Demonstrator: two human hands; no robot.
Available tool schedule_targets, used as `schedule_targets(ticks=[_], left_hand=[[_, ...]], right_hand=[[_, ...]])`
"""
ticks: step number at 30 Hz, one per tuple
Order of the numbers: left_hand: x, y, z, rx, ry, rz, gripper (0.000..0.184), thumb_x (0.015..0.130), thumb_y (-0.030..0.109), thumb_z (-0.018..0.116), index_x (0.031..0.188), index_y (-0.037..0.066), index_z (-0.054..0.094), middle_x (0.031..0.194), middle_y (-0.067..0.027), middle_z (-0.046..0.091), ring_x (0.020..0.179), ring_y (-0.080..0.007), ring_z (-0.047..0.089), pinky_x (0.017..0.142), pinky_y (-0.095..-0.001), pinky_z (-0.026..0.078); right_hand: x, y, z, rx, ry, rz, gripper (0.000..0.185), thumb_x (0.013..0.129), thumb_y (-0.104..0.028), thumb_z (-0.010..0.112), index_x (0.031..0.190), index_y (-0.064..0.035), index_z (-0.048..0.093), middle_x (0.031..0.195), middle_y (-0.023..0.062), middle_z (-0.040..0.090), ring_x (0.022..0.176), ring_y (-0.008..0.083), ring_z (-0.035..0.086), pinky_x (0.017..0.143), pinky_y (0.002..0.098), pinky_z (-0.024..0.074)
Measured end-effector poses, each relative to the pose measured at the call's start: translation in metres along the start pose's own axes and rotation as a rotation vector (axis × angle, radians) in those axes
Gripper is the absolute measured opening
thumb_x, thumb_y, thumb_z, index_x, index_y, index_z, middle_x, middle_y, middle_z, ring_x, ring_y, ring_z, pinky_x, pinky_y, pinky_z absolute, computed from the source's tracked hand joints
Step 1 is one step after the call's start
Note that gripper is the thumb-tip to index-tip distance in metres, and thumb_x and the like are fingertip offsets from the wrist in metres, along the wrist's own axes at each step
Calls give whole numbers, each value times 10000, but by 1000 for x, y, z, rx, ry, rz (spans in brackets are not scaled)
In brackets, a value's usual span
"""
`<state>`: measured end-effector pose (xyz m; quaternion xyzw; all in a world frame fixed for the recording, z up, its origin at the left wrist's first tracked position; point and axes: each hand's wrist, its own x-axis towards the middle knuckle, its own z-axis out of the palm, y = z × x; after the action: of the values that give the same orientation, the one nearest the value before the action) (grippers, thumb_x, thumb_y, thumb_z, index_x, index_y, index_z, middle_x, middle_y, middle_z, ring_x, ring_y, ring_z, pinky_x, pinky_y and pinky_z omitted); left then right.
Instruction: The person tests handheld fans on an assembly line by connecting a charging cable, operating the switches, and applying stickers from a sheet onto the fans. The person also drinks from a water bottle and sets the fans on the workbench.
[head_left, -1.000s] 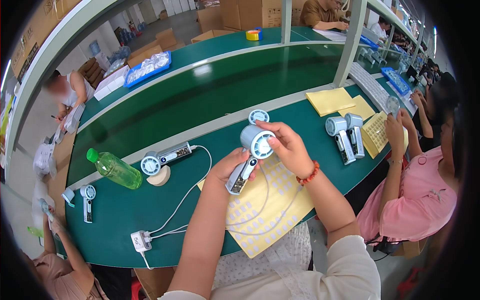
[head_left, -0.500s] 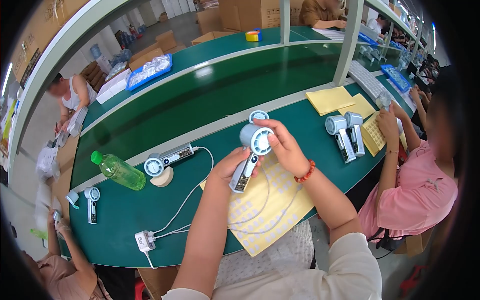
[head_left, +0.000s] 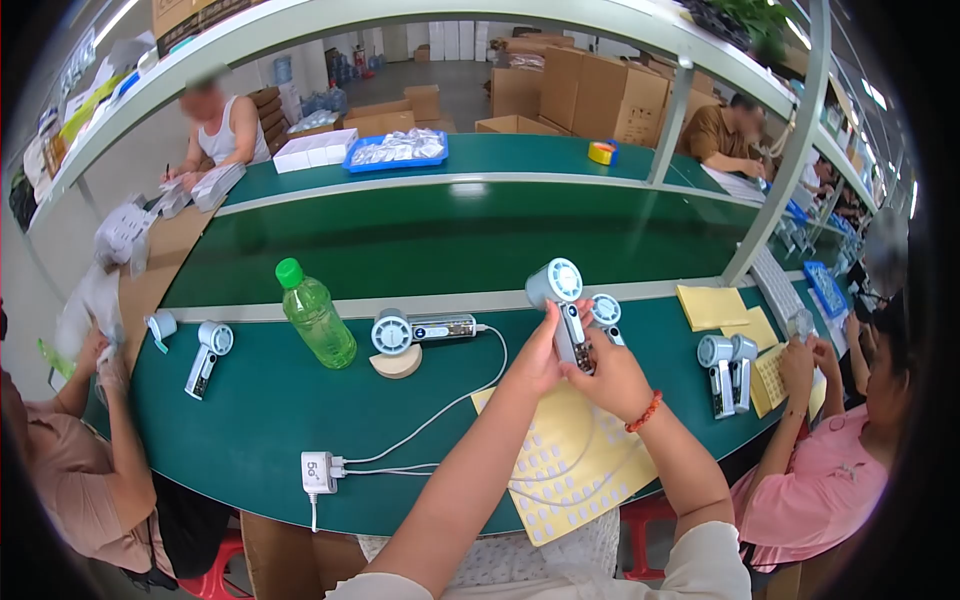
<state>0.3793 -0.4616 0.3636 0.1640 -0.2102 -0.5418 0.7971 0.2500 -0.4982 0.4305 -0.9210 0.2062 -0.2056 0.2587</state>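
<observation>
A light blue handheld fan (head_left: 555, 283) with a see-through handle is upright between my hands. My left hand (head_left: 537, 352) wraps the handle from the left. My right hand (head_left: 618, 382), with a red bead bracelet at the wrist, grips the lower handle from the right. Just behind my right hand is a second fan (head_left: 606, 310), partly hidden. Below my hands lies a yellow sheet of pale stickers (head_left: 545, 505), crossed by white cables. Another fan (head_left: 430, 327) lies to the left, its head by a round beige disc (head_left: 397, 365) and a cable in its handle end.
A green bottle (head_left: 320, 325) stands left of the cabled fan. A white charger (head_left: 318, 472) sits near the front edge. Other fans (head_left: 208, 355) lie at left, and two fans (head_left: 725, 370) at right by yellow sheets (head_left: 712, 307). Co-workers sit on both sides, handling small things.
The view has swung, shifting the scene. My right hand has moved from the fan's head down to its handle. The fan's head now stands free above my fingers.
</observation>
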Motion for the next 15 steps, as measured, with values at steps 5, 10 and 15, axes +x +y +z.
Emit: schedule_targets(ticks=[5,10,15], left_hand=[[10,2,-15,-205,114,56,583,897,590,383,1248,128,450,1272,-61,482,1198,-222,439,989,-389,368],[18,-3,-22,-399,212,135,631,917,525,378,1386,114,280,1321,-86,423,1211,-252,415,1038,-400,291],[20,3,-22,-432,240,146,904,890,532,445,1437,123,-147,1432,-174,221,1286,-285,328,1056,-405,262]], right_hand=[[40,-11,17,-313,61,-36,384,746,-287,651,933,32,549,699,197,628,651,340,639,568,406,514],[125,-5,50,-378,130,-51,339,757,-299,640,825,20,548,709,216,632,663,362,637,593,431,524],[212,14,74,-396,125,99,350,745,-301,655,855,30,620,764,220,649,735,361,648,685,414,534]])
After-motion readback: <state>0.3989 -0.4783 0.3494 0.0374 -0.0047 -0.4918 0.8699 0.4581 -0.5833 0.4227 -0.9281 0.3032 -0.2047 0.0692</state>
